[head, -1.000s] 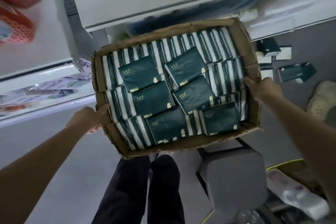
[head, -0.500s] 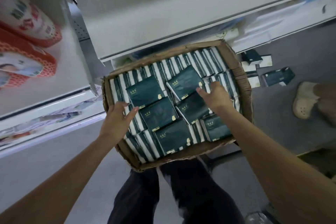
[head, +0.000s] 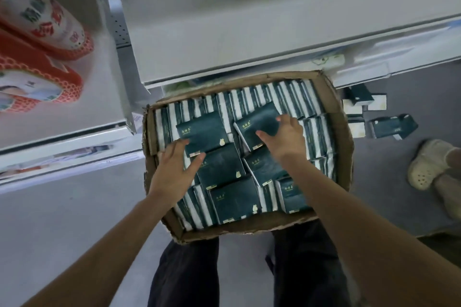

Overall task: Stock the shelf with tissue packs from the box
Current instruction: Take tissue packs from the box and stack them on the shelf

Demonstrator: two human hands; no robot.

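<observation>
A cardboard box (head: 343,147) sits below the white shelf (head: 224,32), packed with dark green tissue packs standing on edge and several lying flat on top. My right hand (head: 287,139) grips the upper right flat pack (head: 257,124), thumb on its face and fingers curled over its right edge. My left hand (head: 174,172) reaches with straight fingers to the lower left corner of the upper left flat pack (head: 202,132) and touches it. More flat packs (head: 219,169) lie between my forearms.
Red and white wrapped goods (head: 37,32) fill the shelf bay at left, past a perforated metal upright (head: 117,32). Loose green packs (head: 391,127) lie on the grey floor at right, near another person's cream clog (head: 424,167). My legs (head: 187,276) stand under the box.
Both hands left the box's sides and moved onto the flat packs on top. The right hand went from the middle pack up to the upper right one and took hold of it.
</observation>
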